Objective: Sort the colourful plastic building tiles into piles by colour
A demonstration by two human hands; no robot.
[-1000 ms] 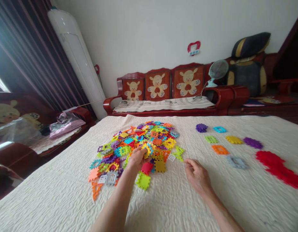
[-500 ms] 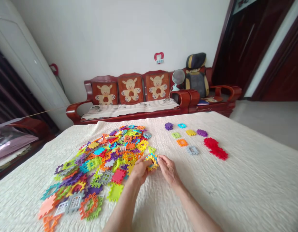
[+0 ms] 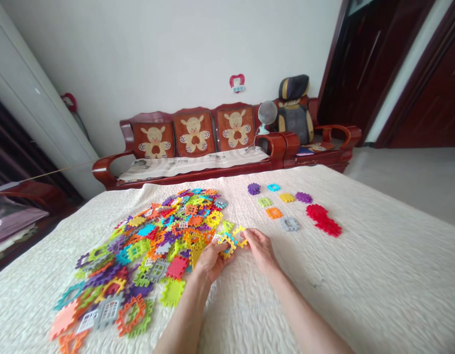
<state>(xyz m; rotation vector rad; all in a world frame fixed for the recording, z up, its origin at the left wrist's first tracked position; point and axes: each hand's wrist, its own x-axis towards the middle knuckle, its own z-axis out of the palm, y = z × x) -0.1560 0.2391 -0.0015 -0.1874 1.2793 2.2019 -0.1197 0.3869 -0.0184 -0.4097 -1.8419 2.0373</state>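
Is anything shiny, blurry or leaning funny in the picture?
In the head view, the tall white unit and dark door show pale glare; both lean outward, probably lens distortion; the toy pieces in the left hand look slightly soft.

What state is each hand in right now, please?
Left hand: closed, holding yellow and blue toothed pieces.
Right hand: closed, fingertips pinching a separate yellow piece.

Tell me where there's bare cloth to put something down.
A wide bare patch of cloth lies right of the right hand, on the near side of the red pieces. A narrow strip runs between the pile and the spaced-out pieces. It's crowded in the pile, where pieces overlap, and by the left hand.
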